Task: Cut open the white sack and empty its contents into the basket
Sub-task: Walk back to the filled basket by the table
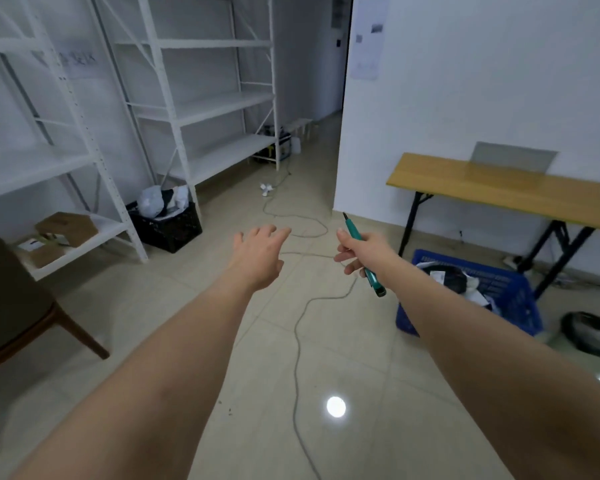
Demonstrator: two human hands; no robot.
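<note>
Right fingers: curled around a teal utility knife (361, 252), its dark blade end pointing up and away, its butt end sticking out below the right hand (359, 252).
Left fingers: spread wide, holding nothing; the left hand (257, 258) hangs palm-down in the air over the floor (194, 323).
Arms: both bare forearms reach forward from the lower corners.
Cable (298, 327): a grey line snaking along the tiles between the two arms.
Blue basket (513, 299): on the floor to the right, just beyond the right forearm, with dark and white items inside.
Desk (499, 188): wood-topped, on black folding legs, behind the basket against the wall.
Black crate (168, 230): at the foot of the white shelving (187, 109) on the left, holding crumpled white bags (153, 200); whether one is the sack, I cannot tell.
</note>
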